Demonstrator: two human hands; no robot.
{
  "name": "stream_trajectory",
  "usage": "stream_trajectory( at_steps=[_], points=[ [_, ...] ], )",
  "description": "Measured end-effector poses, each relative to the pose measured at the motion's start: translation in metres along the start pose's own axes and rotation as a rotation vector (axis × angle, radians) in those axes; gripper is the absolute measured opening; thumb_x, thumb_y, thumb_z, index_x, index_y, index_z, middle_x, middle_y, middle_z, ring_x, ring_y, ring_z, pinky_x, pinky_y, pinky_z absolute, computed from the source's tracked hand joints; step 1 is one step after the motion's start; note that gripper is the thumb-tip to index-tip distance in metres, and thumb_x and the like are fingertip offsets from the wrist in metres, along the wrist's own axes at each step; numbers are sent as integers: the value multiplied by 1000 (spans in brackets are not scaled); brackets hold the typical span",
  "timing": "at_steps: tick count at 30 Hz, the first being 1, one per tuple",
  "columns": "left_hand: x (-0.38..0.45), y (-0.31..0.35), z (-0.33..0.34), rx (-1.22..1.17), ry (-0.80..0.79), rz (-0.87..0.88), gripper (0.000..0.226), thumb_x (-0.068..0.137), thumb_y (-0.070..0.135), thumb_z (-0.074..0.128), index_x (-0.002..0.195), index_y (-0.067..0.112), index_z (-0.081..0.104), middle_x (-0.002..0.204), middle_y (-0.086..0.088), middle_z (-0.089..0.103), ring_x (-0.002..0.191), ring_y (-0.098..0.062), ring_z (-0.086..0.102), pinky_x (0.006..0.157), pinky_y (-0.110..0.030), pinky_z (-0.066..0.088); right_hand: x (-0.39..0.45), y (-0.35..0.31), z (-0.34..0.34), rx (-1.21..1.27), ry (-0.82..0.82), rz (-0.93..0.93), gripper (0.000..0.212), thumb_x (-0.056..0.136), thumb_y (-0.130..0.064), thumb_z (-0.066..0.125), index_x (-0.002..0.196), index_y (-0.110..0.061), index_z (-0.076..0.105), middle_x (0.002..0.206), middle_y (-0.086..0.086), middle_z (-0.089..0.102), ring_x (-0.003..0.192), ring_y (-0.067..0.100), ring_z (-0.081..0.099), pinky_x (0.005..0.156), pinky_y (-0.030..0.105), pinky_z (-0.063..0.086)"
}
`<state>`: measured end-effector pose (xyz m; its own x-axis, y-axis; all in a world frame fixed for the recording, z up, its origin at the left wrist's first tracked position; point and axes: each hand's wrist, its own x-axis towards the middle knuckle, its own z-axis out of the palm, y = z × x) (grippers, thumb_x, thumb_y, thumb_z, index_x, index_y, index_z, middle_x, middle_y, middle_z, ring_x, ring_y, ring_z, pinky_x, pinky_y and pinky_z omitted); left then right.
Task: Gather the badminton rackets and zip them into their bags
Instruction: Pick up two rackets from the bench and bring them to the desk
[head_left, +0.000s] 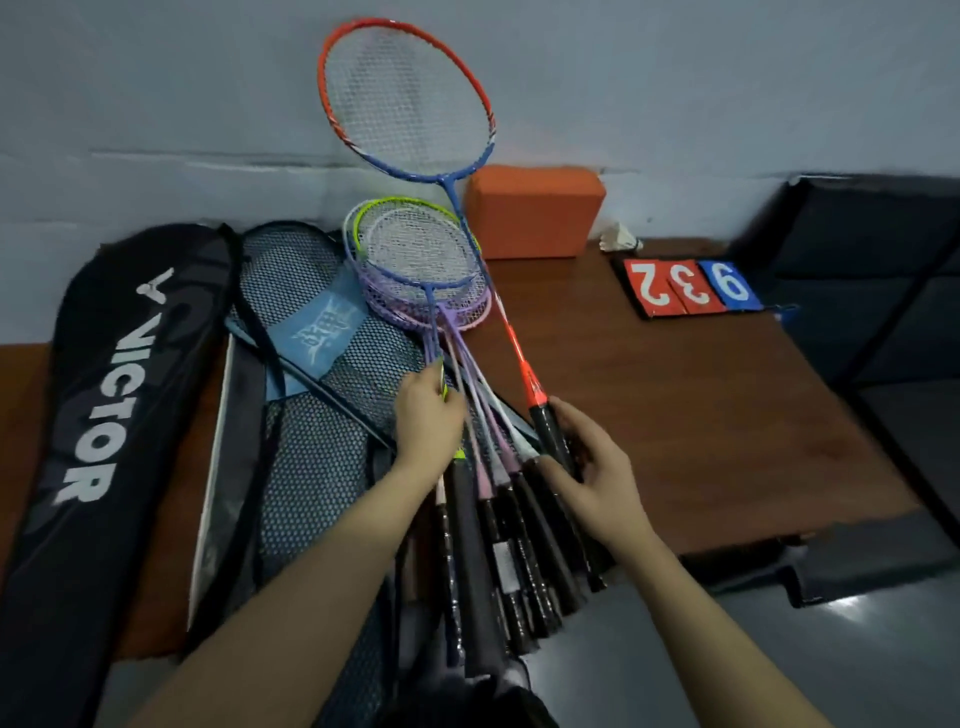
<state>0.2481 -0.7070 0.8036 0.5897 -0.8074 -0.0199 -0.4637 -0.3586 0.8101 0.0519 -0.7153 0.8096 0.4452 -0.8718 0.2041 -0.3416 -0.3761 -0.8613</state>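
Observation:
Several rackets (423, 270) lie stacked with purple, pink, green and white heads overlapping on a brown table (675, 395). My left hand (426, 415) pinches their thin shafts together. My right hand (597, 462) grips the black handle of an orange-and-blue racket (405, 98), whose head rises tilted against the wall. The black handles fan out toward me over the table's near edge. A black VICTOR bag (109, 395) lies at the left. A mesh racket bag (311, 415) with a light blue label lies open under the rackets.
An orange block (535, 210) stands against the wall behind the rackets. A shuttlecock (621, 240) and a flip scoreboard (688, 287) showing 2, 3, 9 sit at the table's far right. Dark padded seats (883, 270) border the right side.

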Motion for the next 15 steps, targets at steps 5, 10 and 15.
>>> stream_trajectory(
  at_steps=[5,10,15],
  points=[
    [-7,10,56,-92,-52,-122,41,88,8,55,128,9,51,89,-4,55,67,-19,52,60,-24,37,9,30,-41,29,-116,19,55,79,-19,66,130,-34,51,116,-11,62,107,8,58,93,22,45],
    [-21,-5,77,103,-129,-124,27,86,13,60,109,0,56,96,-16,53,79,-23,49,77,-32,40,0,64,-58,-16,-235,35,50,83,-23,63,132,-27,52,119,-8,63,111,5,57,97,31,46],
    [-47,-19,79,262,-124,-3,51,89,27,57,134,5,45,126,-13,48,116,-29,47,99,-46,39,-3,87,-53,-92,-236,7,56,85,-20,64,134,-38,46,101,-8,62,94,7,59,84,34,50]
  ],
)
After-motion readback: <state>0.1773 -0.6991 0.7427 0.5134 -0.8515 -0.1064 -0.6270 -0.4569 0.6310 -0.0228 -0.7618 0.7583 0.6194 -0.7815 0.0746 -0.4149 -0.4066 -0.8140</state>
